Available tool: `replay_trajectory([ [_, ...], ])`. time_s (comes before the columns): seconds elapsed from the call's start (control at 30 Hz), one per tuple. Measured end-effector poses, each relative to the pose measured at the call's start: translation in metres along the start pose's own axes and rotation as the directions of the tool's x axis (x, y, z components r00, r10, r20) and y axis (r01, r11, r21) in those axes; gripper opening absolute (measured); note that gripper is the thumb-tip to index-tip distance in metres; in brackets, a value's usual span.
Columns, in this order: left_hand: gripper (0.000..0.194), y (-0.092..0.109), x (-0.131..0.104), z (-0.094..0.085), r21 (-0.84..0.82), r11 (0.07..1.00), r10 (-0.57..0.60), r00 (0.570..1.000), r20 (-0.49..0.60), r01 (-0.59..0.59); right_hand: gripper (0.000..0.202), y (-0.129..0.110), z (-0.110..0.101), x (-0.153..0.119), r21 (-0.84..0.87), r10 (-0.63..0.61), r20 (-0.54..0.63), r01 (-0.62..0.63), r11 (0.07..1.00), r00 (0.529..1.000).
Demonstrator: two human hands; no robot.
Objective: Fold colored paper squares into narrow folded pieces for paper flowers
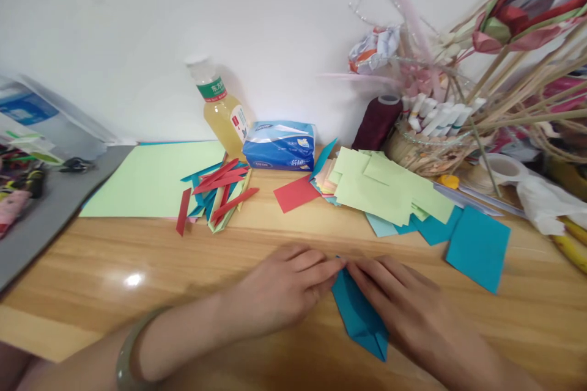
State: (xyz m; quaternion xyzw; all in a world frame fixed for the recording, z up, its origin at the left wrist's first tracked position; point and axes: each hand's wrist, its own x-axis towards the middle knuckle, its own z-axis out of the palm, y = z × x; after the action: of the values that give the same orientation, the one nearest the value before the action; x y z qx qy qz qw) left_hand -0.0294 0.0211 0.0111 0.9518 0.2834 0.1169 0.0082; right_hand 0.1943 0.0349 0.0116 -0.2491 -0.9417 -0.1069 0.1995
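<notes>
A folded sheet of blue paper [360,311] lies on the wooden table in front of me, its narrow tip pointing away and its wider end toward me. My left hand [293,284] pinches the paper's far tip, fingers pressed together. From the other side, my right hand [398,293] presses along the right edge with its fingers closed on the same sheet, its fingertips meeting the left ones at the tip. The fingers hide part of the right edge. To the right lies a flat blue square sheet [479,247], apart from my hands.
Folded red, blue and green paper strips [220,192] sit on a large green sheet [137,180]. Behind stand a drink bottle [222,113] and a tissue pack [279,146]. Green paper pieces [373,186] spread beside a basket of markers [424,146]. A thread spool [376,125] stands nearby.
</notes>
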Motion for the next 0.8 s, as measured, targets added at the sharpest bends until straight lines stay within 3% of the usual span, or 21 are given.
replay_trajectory([
  [0.2, 0.036, -0.0083, 0.0021, -0.0081, 0.019, 0.996, 0.083, 0.996, 0.044, -0.084, 0.040, -0.0006, -0.0013, 0.0034, -0.007, 0.004, 0.011, -0.004, 1.000, 1.000],
  [0.8, 0.032, -0.0007, -0.0011, -0.0051, 0.201, 0.975, 0.081, 0.995, 0.055, -0.090, 0.040, -0.0022, 0.0027, -0.0014, -0.023, 0.001, 0.079, 0.001, 1.000, 0.997],
])
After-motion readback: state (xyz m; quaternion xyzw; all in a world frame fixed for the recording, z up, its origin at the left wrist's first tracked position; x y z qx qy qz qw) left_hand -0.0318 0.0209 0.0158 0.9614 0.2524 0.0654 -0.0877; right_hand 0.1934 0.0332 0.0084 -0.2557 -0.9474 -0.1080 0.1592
